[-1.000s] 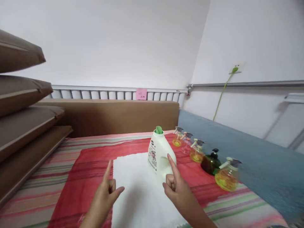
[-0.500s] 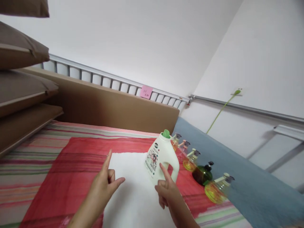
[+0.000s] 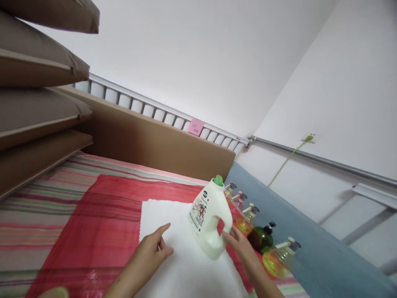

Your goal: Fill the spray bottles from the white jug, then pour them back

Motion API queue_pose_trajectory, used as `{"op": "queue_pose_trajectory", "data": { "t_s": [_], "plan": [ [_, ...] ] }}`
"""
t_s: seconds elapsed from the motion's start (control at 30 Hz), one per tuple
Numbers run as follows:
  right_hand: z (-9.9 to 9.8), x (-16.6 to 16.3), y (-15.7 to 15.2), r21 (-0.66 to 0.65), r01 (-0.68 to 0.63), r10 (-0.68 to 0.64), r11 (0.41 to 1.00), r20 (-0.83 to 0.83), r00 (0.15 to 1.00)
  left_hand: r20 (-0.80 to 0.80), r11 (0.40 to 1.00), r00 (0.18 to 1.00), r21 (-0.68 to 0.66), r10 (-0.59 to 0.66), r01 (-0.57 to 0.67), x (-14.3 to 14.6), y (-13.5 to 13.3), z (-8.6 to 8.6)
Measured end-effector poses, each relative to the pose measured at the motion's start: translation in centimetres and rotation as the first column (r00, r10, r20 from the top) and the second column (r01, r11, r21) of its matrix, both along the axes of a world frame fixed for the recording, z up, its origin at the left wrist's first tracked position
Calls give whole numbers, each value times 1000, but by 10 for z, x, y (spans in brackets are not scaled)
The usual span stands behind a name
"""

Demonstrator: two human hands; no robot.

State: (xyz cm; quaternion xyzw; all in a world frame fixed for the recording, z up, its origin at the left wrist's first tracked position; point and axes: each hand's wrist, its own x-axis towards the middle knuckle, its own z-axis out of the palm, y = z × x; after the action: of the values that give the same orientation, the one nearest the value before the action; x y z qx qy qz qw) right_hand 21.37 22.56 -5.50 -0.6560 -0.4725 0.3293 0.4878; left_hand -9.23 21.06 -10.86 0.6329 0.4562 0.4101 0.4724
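Observation:
A pale green-white detergent jug [image 3: 214, 215] stands upright on a white cloth [image 3: 167, 215], with a printed label on one side and a green piece in its mouth. My right hand [image 3: 243, 246] is at the outer side of the jug's handle, its fingertips close to or touching it; the fingers are not wrapped round the handle. To the left of the jug, my left hand [image 3: 153, 248] hovers over the cloth's left part. Its index finger and thumb stretch out apart, the other fingers curl, and it holds nothing.
Several pump bottles, including a dark green bottle [image 3: 261, 238] and a yellow bottle [image 3: 277, 260], line the right side. Under the white cloth lies a red cloth [image 3: 102, 215] on a striped sheet [image 3: 34, 211]. Stacked brown cushions [image 3: 40, 111] rise at left; a brown board [image 3: 149, 149] stands behind.
My right hand has moved from in front of the jug to its handle on the right. My left hand has shifted right and lower. The view has turned slightly; the jug still stands upright.

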Motion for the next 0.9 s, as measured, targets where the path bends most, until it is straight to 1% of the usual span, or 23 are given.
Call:
{"op": "queue_pose_trajectory", "data": {
  "t_s": [0.1, 0.2, 0.3, 0.37, 0.43, 0.53, 0.67, 0.77, 0.9],
  "plan": [
    [4, 1, 17, -95, -140, 137, 986, -36, 990, -75, 1000, 997, -3, 3, -3, 1, -1, -17],
    [14, 2, 27, -146, -251, 238, 957, -100, 966, -107, 999, 994, -22, 24, -27, -2, -4, -25],
    [23, -12, 28, -92, -313, 289, 945, -206, 935, -91, 999, 995, -11, 45, -46, -5, -5, -23],
    [22, -33, 21, -31, -297, 278, 954, -278, 920, -80, 999, 995, 7, 54, -54, -6, -5, -20],
    [13, -62, 10, 29, -249, 244, 968, -336, 910, -83, 998, 995, 10, 57, -56, -6, -5, -16],
    [-6, -111, -11, 116, -147, 182, 982, -406, 895, -72, 998, 995, 9, 66, -66, -4, -10, -12],
    [-25, -161, -29, 139, -109, 162, 984, -457, 875, -13, 996, 999, 77, 40, -39, 0, -18, -11],
    [-34, -185, -30, 160, -112, 174, 981, -452, 875, -44, 986, 998, 161, 55, -47, 2, -15, -21],
    [-48, -202, -23, 164, -141, 201, 976, -441, 875, -77, 971, 995, 233, 66, -47, 2, 1, -45]
  ]
}}
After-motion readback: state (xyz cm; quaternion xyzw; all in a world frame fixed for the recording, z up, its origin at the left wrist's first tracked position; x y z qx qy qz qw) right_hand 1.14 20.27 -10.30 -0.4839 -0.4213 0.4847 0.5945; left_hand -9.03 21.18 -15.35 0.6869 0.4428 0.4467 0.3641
